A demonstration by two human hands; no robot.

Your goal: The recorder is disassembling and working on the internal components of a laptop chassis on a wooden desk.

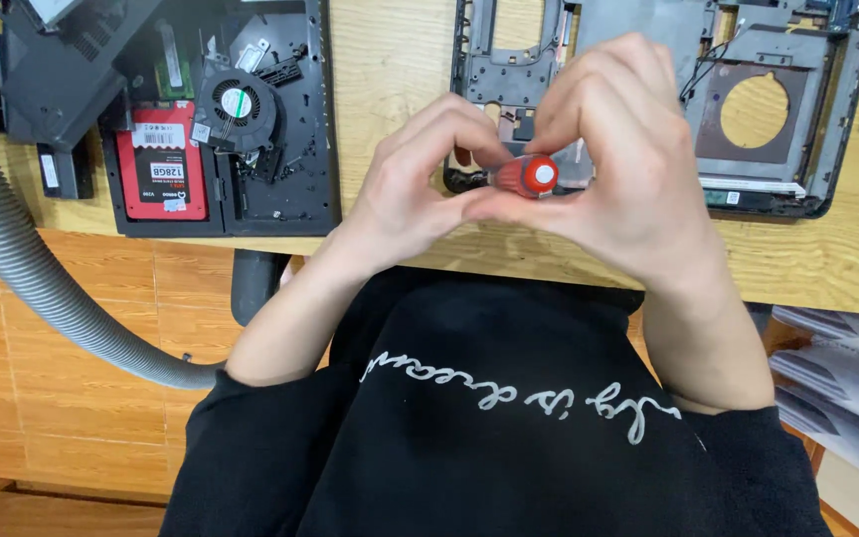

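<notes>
Nearest the camera: black sweatshirt chest with pale script lettering, both forearms coming up out of the sleeves to meet over the front edge of the wooden bench [390, 60]. Left hand [420, 189] and right hand [628, 169] are pressed together, fingers curled, both closed on a small screwdriver [532, 176] with a red-orange handle and white end cap. The cap faces the camera, so the long axis runs away from the person, tip pointing forward and down toward the bench; the shaft is hidden behind the fingers, can't see the tip. The handle sits in the gap between thumbs and forefingers, right fingers wrapping over the top, left thumb and forefinger pinching from the side. Just beyond the hands: an open grey laptop shell [777, 149] with a round cutout. Far left: another opened laptop base [280, 189] with a fan [238, 104] and a red drive [161, 164]. Grey ribbed hose [22, 259] curves down at left.
</notes>
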